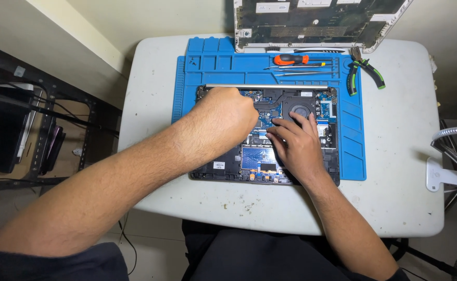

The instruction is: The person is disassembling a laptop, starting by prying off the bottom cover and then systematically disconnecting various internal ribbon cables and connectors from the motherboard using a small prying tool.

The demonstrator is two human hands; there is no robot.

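An opened laptop base [322, 112] with its circuit boards and fan exposed lies on a blue work mat [351, 130]. My left hand [223, 119] is curled into a loose fist over the laptop's left middle; whether it grips anything is hidden. My right hand [293, 143] rests flat on the boards just below the round fan [299, 110], fingers spread and pressing down near the centre. The parts under both hands are covered.
An orange-handled screwdriver [291, 59], thin metal tools [301, 69] and green-handled pliers [365, 73] lie along the mat's far edge. A removed white laptop cover [317, 23] sits at the back. The white table [405, 156] has a lamp clamp [447, 174] at right and a dark shelf [25, 125] at left.
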